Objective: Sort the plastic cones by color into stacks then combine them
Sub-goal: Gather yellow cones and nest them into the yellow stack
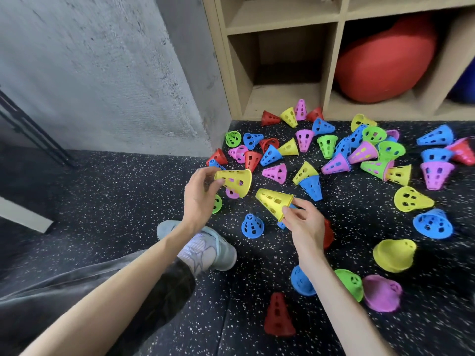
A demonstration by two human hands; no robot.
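Note:
Several perforated plastic cones in red, yellow, blue, green and pink lie scattered over the black speckled floor [115,214]. My left hand [199,196] grips one yellow cone [235,181] by its narrow end, wide mouth pointing right. My right hand [304,222] pinches the rim of a second yellow cone [273,201], whose tip points up-left toward the first. The two held cones are apart, with a small gap between them. A blue cone [252,226] stands upright just below them.
A wooden cubby shelf [331,60] stands at the back, with a red ball [380,62] in one compartment. A concrete wall [102,73] rises on the left. A light sneaker [205,246] and dark trouser leg lie under my left arm.

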